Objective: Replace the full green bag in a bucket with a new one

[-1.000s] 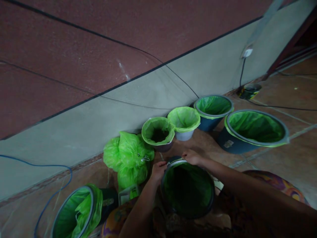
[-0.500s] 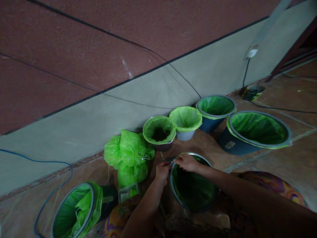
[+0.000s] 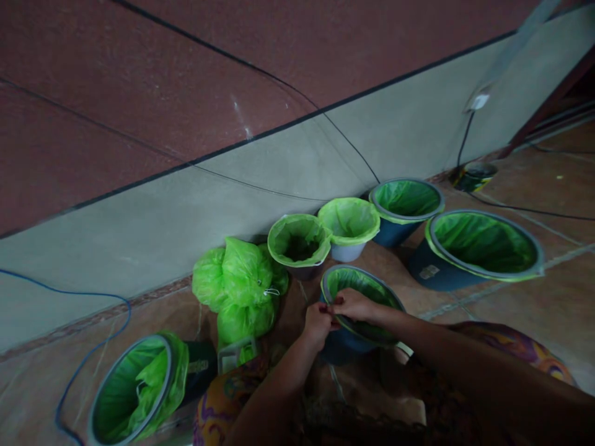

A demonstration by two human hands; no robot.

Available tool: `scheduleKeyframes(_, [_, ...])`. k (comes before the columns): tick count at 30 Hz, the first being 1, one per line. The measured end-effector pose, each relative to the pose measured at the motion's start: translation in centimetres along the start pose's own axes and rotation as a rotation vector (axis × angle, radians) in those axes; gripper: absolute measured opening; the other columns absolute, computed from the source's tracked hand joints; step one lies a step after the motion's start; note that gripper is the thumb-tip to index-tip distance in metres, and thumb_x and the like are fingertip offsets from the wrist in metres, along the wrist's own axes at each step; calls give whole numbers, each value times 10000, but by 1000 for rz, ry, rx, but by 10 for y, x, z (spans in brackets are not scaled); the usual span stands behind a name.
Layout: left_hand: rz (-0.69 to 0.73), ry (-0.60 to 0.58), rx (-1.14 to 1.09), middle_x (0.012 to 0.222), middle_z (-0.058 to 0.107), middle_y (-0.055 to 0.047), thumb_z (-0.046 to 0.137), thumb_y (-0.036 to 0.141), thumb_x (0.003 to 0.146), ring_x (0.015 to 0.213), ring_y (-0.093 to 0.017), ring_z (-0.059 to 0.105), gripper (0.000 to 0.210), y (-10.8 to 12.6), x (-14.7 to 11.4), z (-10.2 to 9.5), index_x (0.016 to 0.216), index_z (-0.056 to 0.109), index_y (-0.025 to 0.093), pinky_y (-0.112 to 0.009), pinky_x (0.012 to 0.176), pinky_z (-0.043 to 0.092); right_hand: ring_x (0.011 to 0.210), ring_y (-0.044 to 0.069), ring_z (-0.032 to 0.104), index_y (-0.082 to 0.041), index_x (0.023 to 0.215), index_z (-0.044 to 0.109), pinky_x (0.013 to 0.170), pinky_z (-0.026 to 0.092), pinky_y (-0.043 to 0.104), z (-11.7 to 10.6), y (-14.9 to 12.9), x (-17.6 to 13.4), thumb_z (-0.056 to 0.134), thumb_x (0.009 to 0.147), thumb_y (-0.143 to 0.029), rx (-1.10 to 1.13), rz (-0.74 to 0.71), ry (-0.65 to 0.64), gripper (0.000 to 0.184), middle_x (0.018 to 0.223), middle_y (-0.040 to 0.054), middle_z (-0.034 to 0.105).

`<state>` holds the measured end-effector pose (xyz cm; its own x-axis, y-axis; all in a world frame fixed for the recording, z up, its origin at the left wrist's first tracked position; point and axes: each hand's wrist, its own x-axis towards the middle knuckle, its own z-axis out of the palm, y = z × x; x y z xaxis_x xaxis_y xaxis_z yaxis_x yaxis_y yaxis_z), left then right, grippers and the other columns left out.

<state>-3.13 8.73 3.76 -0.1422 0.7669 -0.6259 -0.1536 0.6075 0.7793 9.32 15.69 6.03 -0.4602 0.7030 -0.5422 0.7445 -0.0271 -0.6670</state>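
Note:
Before me stands a blue waste bin point(image 3: 346, 347) with a grey rim, and a green plastic bin liner point(image 3: 346, 277) covers its inside. At the rim's near-left side, my left hand point(image 3: 318, 326) is closed in a pinch on the liner's edge, outside the bin. My right hand point(image 3: 356, 305) reaches across the bin's mouth and pinches the liner's edge from the inner side, its fingertips close to those of my left hand. The fingers hide the exact bit of plastic between them.
Other lined bins, a brown one point(image 3: 300, 267), a white one point(image 3: 348, 251) and two blue ones point(image 3: 421, 272), stand along the wall. Stuffed green bags point(image 3: 246, 272) lie left of them. A lined bin point(image 3: 199, 371) lies tipped over at lower left, near a blue cable point(image 3: 125, 319).
The bin before me has tilted, so its blue outer side shows and its mouth looks narrower. Both hands have shifted slightly right and down with the rim, still pinching.

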Motion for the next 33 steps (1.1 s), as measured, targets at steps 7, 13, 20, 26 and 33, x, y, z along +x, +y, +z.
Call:
scheduleKeyframes(7, [15,-1,-89,583,595,28,686,88,620,527,-117,599,170,-5,3,0,735,581,155,-285,584,555,535,87,401,-119,586,624,504,260,232,0,5,5,633,739,-204,-128,-86,35,175,534,-14,476])
scheduleKeyframes(13, [10,-29,-97,574,603,29,655,64,614,506,-110,587,163,-1,4,-2,726,587,162,-281,590,550,519,73,343,-137,546,561,494,229,234,1,4,5,599,777,-228,-97,-74,85,251,519,-41,385])
scheduleKeyframes(20, [-33,34,-122,575,589,22,605,49,627,515,-124,584,141,-4,6,-6,713,589,159,-310,603,549,523,84,386,-133,563,628,505,246,241,4,5,10,649,770,-291,-134,-137,113,261,514,-29,445])
scheduleKeyframes(26, [-85,79,-153,580,588,1,579,54,628,535,-126,586,102,-7,10,-5,672,576,145,-334,665,562,531,96,433,-130,619,674,512,272,239,3,2,7,622,790,-250,-161,-125,129,216,547,-5,520])
scheduleKeyframes(33, [-192,53,-146,613,627,-32,512,323,824,625,-175,648,219,6,15,-13,761,640,156,-342,675,563,574,113,471,-123,688,695,543,311,238,10,6,4,639,794,-283,-137,-155,98,200,601,9,575])
